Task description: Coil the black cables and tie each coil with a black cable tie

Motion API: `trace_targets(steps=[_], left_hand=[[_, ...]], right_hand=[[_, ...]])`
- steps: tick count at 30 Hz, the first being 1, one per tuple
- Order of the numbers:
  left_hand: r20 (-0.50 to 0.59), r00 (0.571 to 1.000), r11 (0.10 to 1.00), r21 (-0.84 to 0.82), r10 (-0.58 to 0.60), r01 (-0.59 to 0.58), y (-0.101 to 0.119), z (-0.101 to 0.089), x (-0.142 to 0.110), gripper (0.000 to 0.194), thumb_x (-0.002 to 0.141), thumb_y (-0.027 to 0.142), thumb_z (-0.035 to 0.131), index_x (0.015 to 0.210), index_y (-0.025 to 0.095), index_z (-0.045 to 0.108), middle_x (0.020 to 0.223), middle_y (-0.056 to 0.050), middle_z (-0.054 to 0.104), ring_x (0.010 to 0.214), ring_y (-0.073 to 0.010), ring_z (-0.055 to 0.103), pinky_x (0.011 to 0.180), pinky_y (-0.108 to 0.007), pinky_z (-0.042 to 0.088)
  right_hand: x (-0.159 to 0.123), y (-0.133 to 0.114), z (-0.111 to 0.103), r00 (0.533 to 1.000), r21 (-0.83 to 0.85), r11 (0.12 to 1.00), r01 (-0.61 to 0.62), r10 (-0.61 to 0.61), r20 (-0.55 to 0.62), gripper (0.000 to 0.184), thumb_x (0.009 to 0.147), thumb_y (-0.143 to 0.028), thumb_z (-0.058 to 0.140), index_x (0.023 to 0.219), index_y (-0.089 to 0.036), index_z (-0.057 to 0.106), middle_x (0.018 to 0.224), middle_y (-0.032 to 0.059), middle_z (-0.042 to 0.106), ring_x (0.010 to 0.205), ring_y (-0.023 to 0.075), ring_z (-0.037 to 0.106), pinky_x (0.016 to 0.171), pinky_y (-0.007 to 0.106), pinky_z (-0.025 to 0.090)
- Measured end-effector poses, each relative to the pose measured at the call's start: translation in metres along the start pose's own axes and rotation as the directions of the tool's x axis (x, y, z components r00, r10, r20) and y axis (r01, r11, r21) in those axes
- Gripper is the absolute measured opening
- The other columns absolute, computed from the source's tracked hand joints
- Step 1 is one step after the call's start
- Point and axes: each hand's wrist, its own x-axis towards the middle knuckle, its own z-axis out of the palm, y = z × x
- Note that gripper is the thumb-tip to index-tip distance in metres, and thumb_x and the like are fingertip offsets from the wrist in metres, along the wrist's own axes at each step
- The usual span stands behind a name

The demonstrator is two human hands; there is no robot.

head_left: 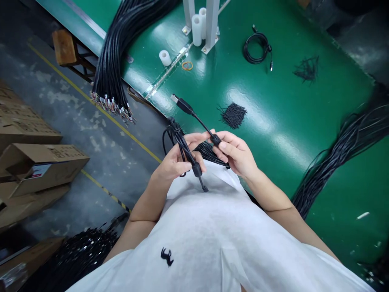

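A black USB cable [182,148], gathered into a bundle, hangs in my left hand [179,160]. The fingers of that hand are closed round it, and a ferrite bead with a small plug sticks out below the thumb. My right hand [235,152] pinches a second ferrite bead [215,140] between thumb and fingers. From this bead the cable runs up and left to a USB plug [182,104] with a bare metal end. My left fingertips reach close to the right hand's bead. More black cable strands [209,153] lie behind both hands at the table edge.
On the green table [267,97] are a pile of short black ties [234,115], a looser pile [306,69], a coiled cable [257,48], white rolls [197,30] and a metal post [211,24]. Thick cable bundles [112,61] hang left and lie right. Cardboard boxes [45,162] stand on the floor.
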Motion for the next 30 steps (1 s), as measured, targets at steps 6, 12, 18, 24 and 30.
trace_targets(steps=[6, 12, 18, 24, 30], left_hand=[[-0.013, 1.0, 1.0, 0.01, -0.01, 0.01, -0.003, 0.001, -0.004, 0.065, 0.066, 0.041, 0.082, 0.125, 0.028, 0.059, 0.155, -0.012, 0.043, 0.061, -0.0097, 0.067, 0.05, -0.023, 0.054], [-0.029, 0.999, 1.0, 0.018, -0.024, 0.025, -0.001, 0.0, -0.005, 0.064, 0.063, 0.041, 0.083, 0.121, 0.027, 0.06, 0.155, -0.013, 0.043, 0.062, -0.0103, 0.067, 0.05, -0.023, 0.054], [-0.026, 0.999, 0.999, 0.028, -0.025, 0.026, 0.003, 0.004, -0.002, 0.057, 0.066, 0.036, 0.08, 0.118, 0.025, 0.062, 0.15, -0.013, 0.05, 0.061, -0.0103, 0.068, 0.053, -0.024, 0.055], [-0.029, 0.999, 0.998, 0.055, 0.035, -0.033, -0.004, -0.001, -0.003, 0.055, 0.071, 0.041, 0.077, 0.122, 0.026, 0.061, 0.15, -0.013, 0.049, 0.06, -0.0097, 0.066, 0.05, -0.023, 0.052], [-0.047, 0.998, 0.999, 0.018, 0.036, -0.035, -0.008, -0.002, -0.003, 0.055, 0.071, 0.036, 0.077, 0.122, 0.027, 0.059, 0.147, -0.013, 0.053, 0.06, -0.0102, 0.065, 0.05, -0.023, 0.051]], right_hand=[[-0.003, 0.007, -0.002, 0.989, -0.255, 0.959, 0.123, -0.14, -0.048, 0.03, 0.086, -0.048, 0.065, 0.101, -0.023, 0.064, 0.071, -0.003, 0.05, 0.06, 0.0093, 0.041, 0.056, 0.024, 0.037], [-0.004, 0.006, -0.003, 0.926, -0.599, 0.758, 0.258, -0.372, -0.071, 0.024, 0.084, -0.043, 0.069, 0.098, -0.024, 0.064, 0.075, -0.0013, 0.049, 0.066, 0.0124, 0.043, 0.06, 0.028, 0.039], [-0.004, 0.002, -0.003, 0.905, -0.67, 0.704, 0.236, -0.41, -0.112, 0.019, 0.084, -0.039, 0.069, 0.093, -0.024, 0.062, 0.073, -0.0015, 0.046, 0.063, 0.0118, 0.039, 0.056, 0.027, 0.036], [-0.006, 0.001, -0.001, 0.891, -0.708, 0.668, 0.23, -0.438, -0.123, 0.017, 0.086, -0.037, 0.068, 0.093, -0.024, 0.061, 0.074, -0.0011, 0.046, 0.065, 0.0131, 0.043, 0.06, 0.03, 0.038], [-0.006, 0.004, -0.003, 0.818, -0.838, 0.484, 0.253, -0.57, -0.081, 0.011, 0.091, -0.037, 0.061, 0.094, -0.026, 0.061, 0.075, 0.0018, 0.051, 0.071, 0.0181, 0.05, 0.067, 0.037, 0.042]])
